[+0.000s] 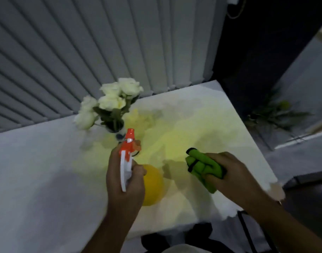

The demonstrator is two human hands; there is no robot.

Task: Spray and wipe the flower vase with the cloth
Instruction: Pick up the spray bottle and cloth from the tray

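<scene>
A small flower vase (118,131) holding white roses (109,101) stands toward the far left of a white-covered worktop (37,170), close to the ribbed wall panel (83,52); only its rim and part of its body show, the rest hidden behind the spray head. Just near of it, the person's left hand (125,181) is wrapped around a yellow spray bottle (152,185), fingers (138,170) curled at the white trigger, the orange nozzle (131,136) aimed at the vase. The right hand (231,172), well to the right and clear of the vase, is closed on a bunched green cloth (204,167). The step in hand looks like the spraying. It would go best with a short, light squeeze directed at the vase body below the blooms, so the roses and the covering stay dry, with the cloth brought in promptly from the right while the vase is steadied against tipping. The picture is dim and blurred.
</scene>
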